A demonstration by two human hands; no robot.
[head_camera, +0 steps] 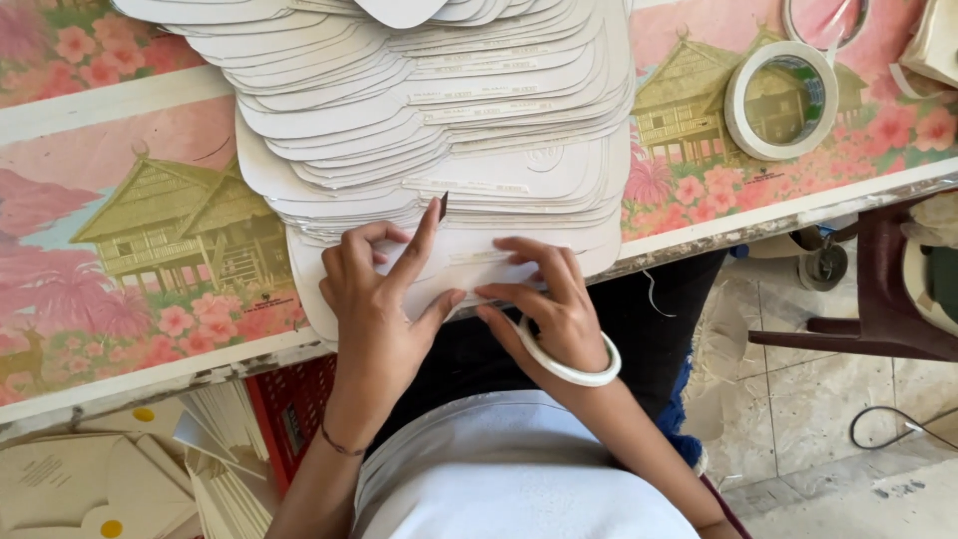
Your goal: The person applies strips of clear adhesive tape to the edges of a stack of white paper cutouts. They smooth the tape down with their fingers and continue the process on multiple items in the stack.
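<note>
1. One table [120, 150], covered with a printed cloth of pink flowers and stilt houses; its far side and left end run out of view.
2. One fanned stack [429, 110] of white card cut-outs, all one rounded shape, lying mid-table; too many overlap to count, and the top of the stack is cut off.
3. One nearest card [479, 258], at the stack's near edge, hanging a little over the table edge; both hands lie on it.
4. One brown chair [878, 299], right of the stack and below table level, only partly in frame.
5. Two hands. The left hand [384, 289] is spread open and flat, forefinger stretched toward the stack, thumb pressing the card; it grips nothing. The right hand [544, 299] is loosely curled, fingertips and thumb pressing the same card; whether it pinches anything I cannot tell.
6. Two tape rolls: one roll [781, 100] lies flat right of the stack, a second roll [823, 20] beyond it is cut off by the frame.
7. One white ring [569, 364] round the right wrist, possibly another tape roll; hard to tell.
8. One red crate [294, 409] under the table, below the stack, mostly hidden.
</note>
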